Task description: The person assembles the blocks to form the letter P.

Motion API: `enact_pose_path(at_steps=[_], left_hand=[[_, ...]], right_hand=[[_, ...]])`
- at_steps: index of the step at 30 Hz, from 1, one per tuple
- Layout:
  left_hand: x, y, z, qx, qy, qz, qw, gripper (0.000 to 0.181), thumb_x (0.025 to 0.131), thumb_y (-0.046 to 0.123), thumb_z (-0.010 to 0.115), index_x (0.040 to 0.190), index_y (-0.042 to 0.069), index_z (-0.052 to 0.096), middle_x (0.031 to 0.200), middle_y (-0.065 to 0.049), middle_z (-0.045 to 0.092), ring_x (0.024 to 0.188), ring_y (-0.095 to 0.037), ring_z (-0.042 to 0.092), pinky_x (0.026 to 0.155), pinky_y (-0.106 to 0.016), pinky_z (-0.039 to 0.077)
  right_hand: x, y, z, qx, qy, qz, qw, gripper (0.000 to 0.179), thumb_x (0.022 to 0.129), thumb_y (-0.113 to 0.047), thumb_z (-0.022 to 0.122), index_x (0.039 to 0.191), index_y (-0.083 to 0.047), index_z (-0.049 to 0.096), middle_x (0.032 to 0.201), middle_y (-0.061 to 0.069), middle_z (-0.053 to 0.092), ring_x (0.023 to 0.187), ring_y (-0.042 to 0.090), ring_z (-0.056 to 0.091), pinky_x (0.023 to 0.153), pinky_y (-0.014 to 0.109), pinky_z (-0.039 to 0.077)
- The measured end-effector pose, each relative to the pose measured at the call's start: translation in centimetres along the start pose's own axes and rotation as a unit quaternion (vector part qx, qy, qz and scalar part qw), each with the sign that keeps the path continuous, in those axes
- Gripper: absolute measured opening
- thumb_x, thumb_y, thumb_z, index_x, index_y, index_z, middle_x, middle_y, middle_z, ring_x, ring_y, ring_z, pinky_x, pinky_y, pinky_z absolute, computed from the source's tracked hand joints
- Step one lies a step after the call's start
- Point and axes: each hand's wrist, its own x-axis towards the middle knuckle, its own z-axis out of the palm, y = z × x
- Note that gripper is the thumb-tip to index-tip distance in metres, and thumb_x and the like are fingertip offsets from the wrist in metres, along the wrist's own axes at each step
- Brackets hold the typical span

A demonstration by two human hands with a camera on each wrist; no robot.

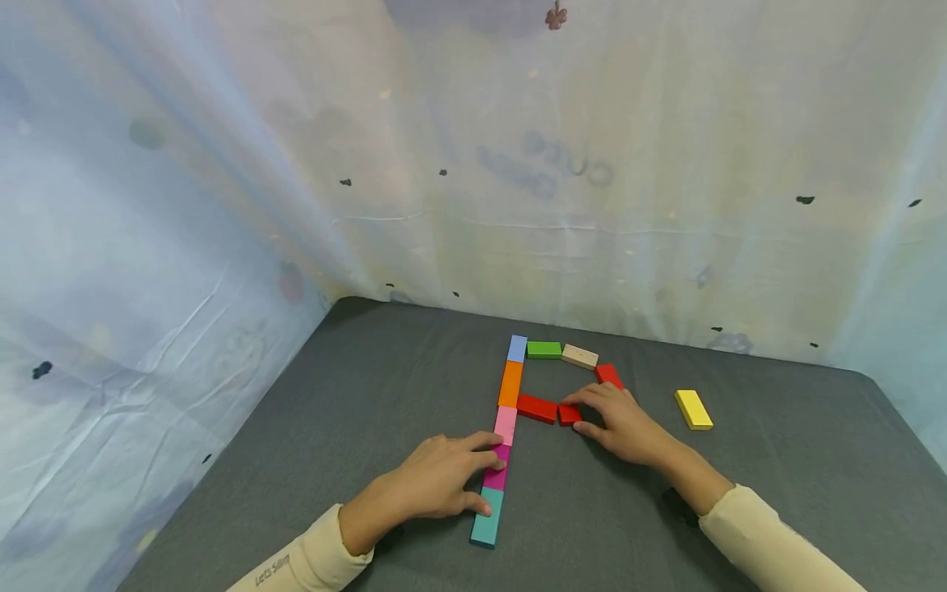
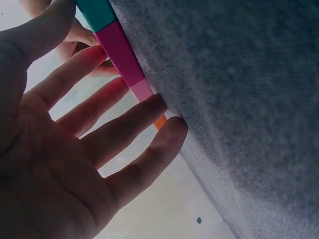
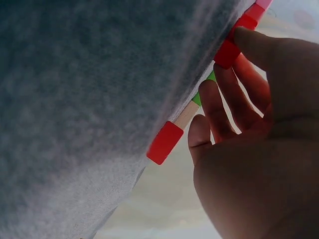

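Note:
A slanting column of flat blocks lies on the dark cloth: blue (image 1: 518,348), orange (image 1: 510,384), pink (image 1: 505,423), magenta (image 1: 493,477) and teal (image 1: 485,526). My left hand (image 1: 436,477) rests its outstretched fingers on the column's lower blocks, with the thumb over the teal one. From the column's top a loop bends right through a green block (image 1: 543,350), a beige block (image 1: 579,356) and a red block (image 1: 608,375). Lower down, another red block (image 1: 537,409) touches the column. Beside its right end, my right hand (image 1: 621,423) pinches a red block (image 3: 228,54), thumb against fingers.
Off to the right of the loop lies a single yellow block (image 1: 694,409). The table (image 1: 370,378) has a dark grey cloth. A pale patterned curtain (image 1: 592,247) hangs behind it and along the left side.

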Motion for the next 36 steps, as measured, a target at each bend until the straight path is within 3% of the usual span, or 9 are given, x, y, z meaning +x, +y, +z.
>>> enact_pose_path(at_steps=[11,21,28,32,36], left_hand=[[0.1,0.1,0.0,0.001,0.005,0.001,1.0,0.056,0.081,0.057,0.075,0.129,0.029,0.065,0.149,0.008,0.05,0.086,-0.006,0.058,0.083,-0.035,0.052],[0.1,-0.1,0.2,-0.001,0.014,0.01,0.9998,0.056,0.08,0.056,0.075,0.128,0.028,0.066,0.148,0.007,0.05,0.075,-0.004,0.053,0.08,-0.033,0.052],[0.1,-0.1,0.3,-0.004,0.01,0.007,0.9999,0.057,0.08,0.057,0.075,0.128,0.028,0.065,0.149,0.008,0.049,0.081,-0.005,0.056,0.082,-0.036,0.053],[0.1,-0.1,0.2,-0.001,0.011,0.006,0.9999,0.057,0.08,0.057,0.075,0.128,0.028,0.065,0.149,0.008,0.049,0.082,-0.006,0.057,0.083,-0.036,0.053],[0.0,-0.1,0.2,0.001,0.009,0.006,0.9999,0.057,0.081,0.057,0.075,0.129,0.028,0.065,0.149,0.008,0.049,0.085,-0.007,0.058,0.084,-0.036,0.053]], right_hand=[[-1.3,0.9,-1.0,-0.014,0.022,0.007,0.9996,0.045,0.089,-0.026,0.075,0.132,-0.017,0.062,0.133,0.004,0.062,0.124,0.029,0.053,0.098,0.059,0.036],[-4.7,4.9,-3.1,-0.084,0.092,0.013,0.9921,0.046,0.085,-0.023,0.079,0.127,-0.011,0.064,0.126,0.012,0.063,0.117,0.035,0.052,0.092,0.06,0.038],[-7.3,7.5,-4.9,-0.108,0.117,0.027,0.9869,0.046,0.084,-0.024,0.08,0.126,-0.012,0.065,0.125,0.014,0.062,0.113,0.036,0.051,0.082,0.056,0.038],[-8.6,8.7,-5.8,-0.096,0.113,0.041,0.9881,0.049,0.086,-0.027,0.077,0.13,-0.01,0.062,0.13,0.016,0.059,0.116,0.038,0.048,0.082,0.056,0.035],[-9.6,9.6,-6.3,-0.085,0.083,0.059,0.9912,0.055,0.088,-0.029,0.075,0.136,-0.009,0.055,0.138,0.02,0.053,0.122,0.044,0.044,0.083,0.063,0.033]])
